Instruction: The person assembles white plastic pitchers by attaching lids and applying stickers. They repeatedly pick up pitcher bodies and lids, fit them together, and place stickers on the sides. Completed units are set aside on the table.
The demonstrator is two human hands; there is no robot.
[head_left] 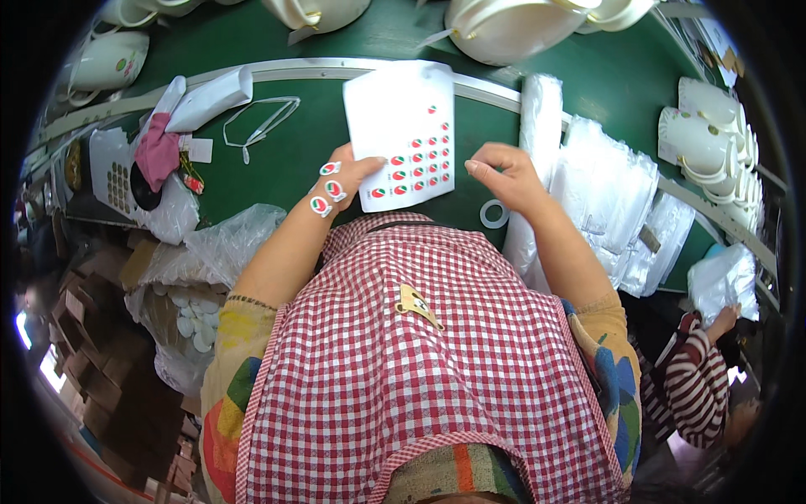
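Note:
My left hand (357, 174) grips a white sheet of stickers (395, 109) by its left edge, thumb on top. Rows of small round red-and-green stickers fill the lower and right part of the sheet; its upper left is bare. Three loose stickers (334, 191) of the same kind cling to the back of my left hand and wrist. Just right of the sheet, apart from it, is my right hand (510, 175), its fingers curled and the thumb close to the forefinger. Whether anything small sits between those fingertips I cannot make out.
White mugs (512, 29) stand beyond a metal rail (311, 69), with more at right. Clear plastic bags (600, 193) and a tape ring (494, 214) lie right of me. At left are a pink cloth (157, 153) and an open bag (180, 294). A co-worker's striped sleeve (695, 382) shows lower right.

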